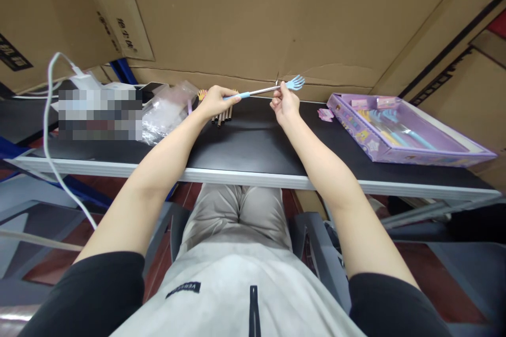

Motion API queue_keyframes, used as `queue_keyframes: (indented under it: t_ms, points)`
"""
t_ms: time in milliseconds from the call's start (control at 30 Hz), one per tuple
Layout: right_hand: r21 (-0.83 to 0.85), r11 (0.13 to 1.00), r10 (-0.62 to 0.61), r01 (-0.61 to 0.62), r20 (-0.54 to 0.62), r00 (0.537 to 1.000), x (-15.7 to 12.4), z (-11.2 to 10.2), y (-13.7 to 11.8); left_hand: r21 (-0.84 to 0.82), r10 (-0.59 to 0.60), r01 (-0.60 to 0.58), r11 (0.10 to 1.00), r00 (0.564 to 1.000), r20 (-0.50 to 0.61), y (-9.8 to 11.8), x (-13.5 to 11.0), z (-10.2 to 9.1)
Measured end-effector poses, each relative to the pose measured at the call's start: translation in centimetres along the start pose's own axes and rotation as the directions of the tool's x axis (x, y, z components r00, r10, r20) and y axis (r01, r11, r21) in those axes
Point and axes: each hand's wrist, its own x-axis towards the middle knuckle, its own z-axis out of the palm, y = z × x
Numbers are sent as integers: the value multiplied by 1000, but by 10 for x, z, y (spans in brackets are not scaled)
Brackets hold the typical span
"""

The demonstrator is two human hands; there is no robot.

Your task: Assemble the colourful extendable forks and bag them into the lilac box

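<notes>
My left hand (215, 101) is closed round the blue handle of a small back scratcher (269, 88), held level above the black table (253, 142). Its metal rod runs right to a blue claw-shaped head (295, 82). My right hand (283, 102) pinches the rod just behind that head. Under my left hand lie several more scratchers (222, 116) in a row on the table.
A purple display box (399, 129) with several scratchers sits at the right, small pink tags (325, 114) beside it. Clear plastic bags (168, 110), a white charger and cable (51, 116) lie at the left. Cardboard boxes (276, 21) wall off the back.
</notes>
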Motion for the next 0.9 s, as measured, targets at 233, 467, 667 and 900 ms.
queue_keyframes:
  t_ms: [233, 467, 667, 900]
  points:
    - [-129, 991, -39, 43, 32, 999, 2, 1, 5, 25, -27, 27, 999, 1000, 10, 12, -3, 2]
    - [-179, 975, -128, 133, 36, 991, 3, 1, 6, 42, -33, 32, 999, 999, 25, 21, -4, 5]
    - [-172, 981, -85, 91, 41, 995, 0, 0, 5, 62, -22, 20, 998, 999, 24, 19, -5, 4]
    - [-143, 989, -31, 38, 47, 998, 1, 1, 3, 79, -12, 12, 997, 1000, -7, 21, -6, 6]
